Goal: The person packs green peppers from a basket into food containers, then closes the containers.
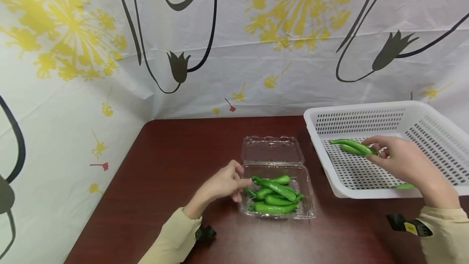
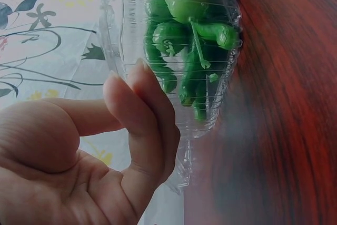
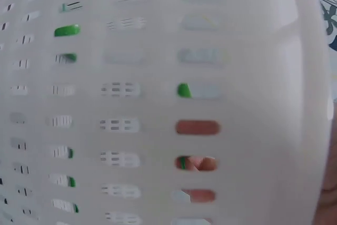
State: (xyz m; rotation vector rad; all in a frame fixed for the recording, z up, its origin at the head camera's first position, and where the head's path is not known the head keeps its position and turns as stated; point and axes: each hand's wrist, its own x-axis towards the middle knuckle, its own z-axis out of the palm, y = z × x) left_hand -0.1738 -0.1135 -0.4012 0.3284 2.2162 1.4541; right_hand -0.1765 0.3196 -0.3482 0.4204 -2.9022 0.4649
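Note:
My left hand [image 1: 225, 182] is at the left side of a clear plastic clamshell box [image 1: 309, 199], gripping its rim. Curled fingers press against the box wall in the left wrist view. Inside the box lies a pile of several green chili peppers [image 1: 276, 209], and the hinged lid [image 1: 271, 150] lies folded back behind it. On the right, my right hand [image 1: 399, 158] reaches into a white plastic basket [image 1: 326, 174] and pinches a green chili pepper [image 1: 349, 144] by one end. Another pepper lies just beneath it. In the right wrist view the slotted basket wall [image 3: 263, 104] hides most of that hand.
Another green pepper [image 1: 404, 185] lies by the basket's near wall. The basket's raised left side stands between the two hands. Both stand on a dark red-brown wooden table [image 1: 176, 154]. A patterned white cloth [image 1: 227, 52] hangs behind the table and along its left.

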